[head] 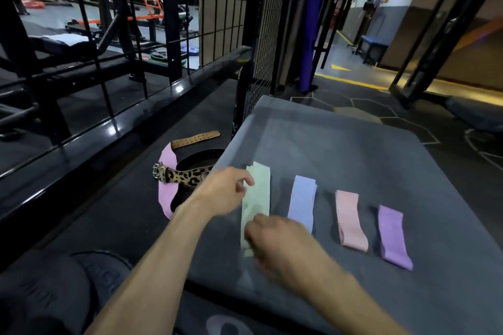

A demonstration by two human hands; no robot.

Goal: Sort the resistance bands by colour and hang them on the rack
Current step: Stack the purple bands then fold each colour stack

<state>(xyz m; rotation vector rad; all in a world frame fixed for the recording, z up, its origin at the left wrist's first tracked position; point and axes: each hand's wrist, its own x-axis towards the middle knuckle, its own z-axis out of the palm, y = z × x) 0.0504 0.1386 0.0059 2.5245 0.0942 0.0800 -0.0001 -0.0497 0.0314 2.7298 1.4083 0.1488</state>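
Bare grey platform [353,139] beyond the bands; wire mesh panel [265,43] at far-left corner.

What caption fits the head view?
Both hands on the green bands; blue, pink, purple alongside.

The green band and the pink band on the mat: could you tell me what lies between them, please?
In the head view, the blue band lies alone between the green band and the pink band, apart from both.

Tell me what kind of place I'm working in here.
Most likely a gym. Behind the black wire-mesh rack stand orange-and-black weight machines with round weight plates on the floor, and a leopard-print lifting belt lies beside the grey padded platform holding the bands.
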